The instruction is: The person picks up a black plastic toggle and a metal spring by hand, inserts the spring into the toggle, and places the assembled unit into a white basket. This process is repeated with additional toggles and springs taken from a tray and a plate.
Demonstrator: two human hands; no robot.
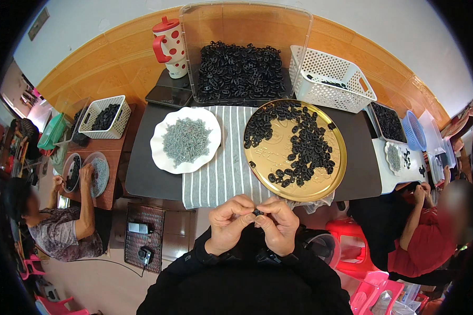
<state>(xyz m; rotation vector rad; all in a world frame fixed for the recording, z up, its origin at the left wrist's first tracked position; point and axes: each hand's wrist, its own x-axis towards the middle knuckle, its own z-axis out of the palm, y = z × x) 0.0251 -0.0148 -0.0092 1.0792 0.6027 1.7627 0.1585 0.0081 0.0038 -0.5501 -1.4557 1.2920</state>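
Between 2 hands (227,223) (279,226), perhaps 1 piece (257,212)

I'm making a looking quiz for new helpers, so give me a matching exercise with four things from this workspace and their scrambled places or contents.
Things
1. White scalloped plate
2. Round golden metal tray
3. White tumbler with red dots
4. Small dark piece

Places or contents
A. Stands upright, left of the clear plastic box
B. Pinched between the left hand and right hand
C. Bears a heap of slim grey pieces
D. Bears loosely spread black parts

Pairs: 1-C, 2-D, 3-A, 4-B
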